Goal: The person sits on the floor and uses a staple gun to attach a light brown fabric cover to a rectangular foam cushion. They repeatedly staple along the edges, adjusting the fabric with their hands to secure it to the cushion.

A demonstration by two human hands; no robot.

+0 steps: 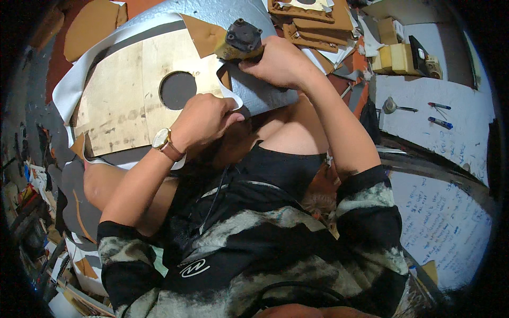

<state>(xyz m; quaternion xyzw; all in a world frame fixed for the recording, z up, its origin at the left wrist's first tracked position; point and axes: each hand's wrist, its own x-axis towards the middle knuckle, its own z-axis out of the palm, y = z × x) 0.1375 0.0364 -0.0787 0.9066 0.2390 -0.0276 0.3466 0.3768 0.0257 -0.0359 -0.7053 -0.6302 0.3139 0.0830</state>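
A pale plywood board (119, 93) with a round hole lies across my lap, over a dark grey layer. Around its edges a brown cover (204, 34) is turned up, showing its white backing (68, 98). My left hand (204, 119), closed, pinches the folded white edge of this cover at the board's near right side. My right hand (281, 61) is wrapped round a pneumatic staple gun (244, 38) with a black bolted cap. The staple gun is over the board's right edge; its nose is hidden beneath the cap.
A silvery-blue padded surface (265, 90) lies under the board's right side. Brown padded pieces (318, 26) are stacked at the far right. On the white bench (435, 127) at right lie pens (440, 123) and a metal cup-like tool (391, 106). Scraps clutter the left.
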